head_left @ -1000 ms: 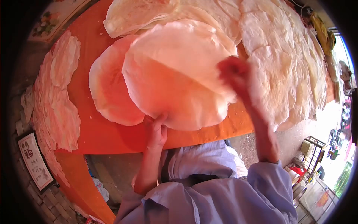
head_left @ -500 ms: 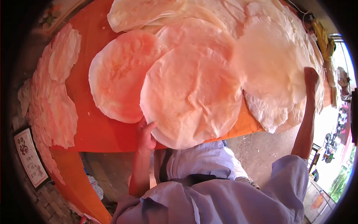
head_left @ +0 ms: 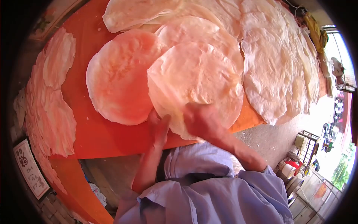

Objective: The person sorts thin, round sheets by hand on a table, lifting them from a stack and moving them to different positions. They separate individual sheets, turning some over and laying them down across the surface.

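A large thin round sheet (head_left: 201, 74) lies in the middle of the orange table (head_left: 115, 140), over another pale sheet. To its left is a redder round sheet (head_left: 123, 78) with a whitish rim. My left hand (head_left: 159, 125) is at the lower left edge of the middle sheet, thumb and fingers closed on that edge. My right hand (head_left: 201, 117), blurred, is over the lower part of the same sheet; its fingers are too smeared to tell whether they grip it.
Overlapping thin sheets are piled at the right (head_left: 279, 67) and at the top (head_left: 141, 15). Another pile (head_left: 56, 97) runs along the left edge. A framed sign (head_left: 31, 168) stands at the lower left. Beyond the table's right side is a metal rack (head_left: 307, 143).
My right hand has moved from the right pile to the middle sheet. The blurred sheet over the right pile no longer shows there. The middle sheet's left edge has shifted right.
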`<action>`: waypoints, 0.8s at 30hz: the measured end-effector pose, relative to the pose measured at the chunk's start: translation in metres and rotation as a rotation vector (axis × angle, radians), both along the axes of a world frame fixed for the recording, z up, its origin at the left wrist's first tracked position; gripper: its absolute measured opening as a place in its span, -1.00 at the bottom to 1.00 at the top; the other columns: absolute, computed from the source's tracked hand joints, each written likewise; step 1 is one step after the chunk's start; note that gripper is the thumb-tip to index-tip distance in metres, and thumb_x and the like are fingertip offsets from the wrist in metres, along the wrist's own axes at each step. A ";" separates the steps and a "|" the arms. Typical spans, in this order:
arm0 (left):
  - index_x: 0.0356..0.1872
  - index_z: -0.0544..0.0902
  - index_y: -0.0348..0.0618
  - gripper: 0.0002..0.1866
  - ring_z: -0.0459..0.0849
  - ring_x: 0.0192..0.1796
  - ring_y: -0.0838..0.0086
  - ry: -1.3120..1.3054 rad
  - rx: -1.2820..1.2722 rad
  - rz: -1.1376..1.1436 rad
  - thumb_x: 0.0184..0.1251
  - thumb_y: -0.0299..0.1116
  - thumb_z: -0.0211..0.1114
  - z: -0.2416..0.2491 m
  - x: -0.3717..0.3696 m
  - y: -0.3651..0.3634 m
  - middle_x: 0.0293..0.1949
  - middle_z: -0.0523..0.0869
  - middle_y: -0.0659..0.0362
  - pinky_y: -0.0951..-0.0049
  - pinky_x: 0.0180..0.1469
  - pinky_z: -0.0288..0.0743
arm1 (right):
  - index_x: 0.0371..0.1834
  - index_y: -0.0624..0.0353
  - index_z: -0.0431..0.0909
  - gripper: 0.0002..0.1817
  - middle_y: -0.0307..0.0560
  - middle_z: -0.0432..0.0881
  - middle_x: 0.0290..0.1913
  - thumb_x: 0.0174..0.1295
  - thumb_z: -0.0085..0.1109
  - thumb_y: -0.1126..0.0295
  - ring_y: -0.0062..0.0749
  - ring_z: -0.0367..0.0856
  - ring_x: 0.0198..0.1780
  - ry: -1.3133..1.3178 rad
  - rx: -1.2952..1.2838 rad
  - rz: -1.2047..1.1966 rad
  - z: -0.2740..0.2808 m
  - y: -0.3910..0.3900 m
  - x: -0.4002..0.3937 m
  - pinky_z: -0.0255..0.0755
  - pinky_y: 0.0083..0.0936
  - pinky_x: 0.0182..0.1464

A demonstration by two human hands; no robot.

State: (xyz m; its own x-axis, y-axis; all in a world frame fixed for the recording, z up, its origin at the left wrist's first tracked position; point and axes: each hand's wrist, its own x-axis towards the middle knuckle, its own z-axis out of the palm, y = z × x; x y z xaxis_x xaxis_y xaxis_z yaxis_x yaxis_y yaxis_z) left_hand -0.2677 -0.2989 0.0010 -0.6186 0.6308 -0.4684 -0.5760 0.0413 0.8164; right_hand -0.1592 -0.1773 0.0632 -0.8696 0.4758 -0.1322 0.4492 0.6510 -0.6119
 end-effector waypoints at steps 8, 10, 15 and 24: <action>0.02 0.54 -0.31 -0.58 0.61 -0.03 0.43 -0.182 0.143 0.140 0.05 -0.63 0.13 -0.008 -0.058 -0.058 -0.05 0.63 0.18 0.43 0.06 0.50 | -0.37 0.16 0.57 -0.87 -0.38 0.47 -0.56 0.13 0.15 0.35 -0.73 0.39 -0.55 0.334 -0.347 -0.615 0.081 0.165 0.129 0.24 -0.72 -0.48; 0.02 0.55 -0.29 -0.58 0.60 0.01 0.44 -0.159 0.141 0.139 0.05 -0.63 0.13 -0.008 -0.069 -0.068 -0.04 0.63 0.18 0.41 0.10 0.47 | -0.36 0.14 0.58 -0.85 -0.38 0.49 -0.55 0.13 0.18 0.31 -0.72 0.39 -0.55 0.262 -0.233 -0.756 0.084 0.202 0.172 0.25 -0.72 -0.48; 0.03 0.54 -0.27 -0.58 0.59 0.01 0.44 -0.121 0.073 0.144 0.05 -0.62 0.12 -0.015 -0.077 -0.082 -0.03 0.64 0.17 0.42 0.10 0.46 | -0.05 0.15 0.59 -0.59 -0.04 0.65 -0.28 0.13 0.24 0.12 -0.21 0.61 -0.19 -0.271 0.626 -0.917 0.064 0.263 0.244 0.46 -0.37 -0.10; -0.08 0.54 -0.25 -0.74 0.60 -0.26 0.60 0.372 0.100 -0.405 0.18 -0.50 0.25 0.090 -0.025 -0.006 -0.24 0.63 0.24 0.55 -0.24 0.49 | 0.31 0.33 0.27 -0.26 0.02 0.66 -0.16 0.13 0.33 0.19 -0.29 0.65 -0.15 0.195 -0.906 -0.265 0.068 0.042 -0.001 0.54 -0.37 -0.09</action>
State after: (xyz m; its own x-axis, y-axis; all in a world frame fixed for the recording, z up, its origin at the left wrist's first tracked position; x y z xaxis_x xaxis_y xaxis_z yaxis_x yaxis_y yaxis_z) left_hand -0.2929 -0.3052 0.0911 -0.4302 0.8824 -0.1905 -0.2026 0.1113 0.9729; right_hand -0.1607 -0.1351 0.1311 -0.7942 0.4483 -0.4102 0.3506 -0.2134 -0.9119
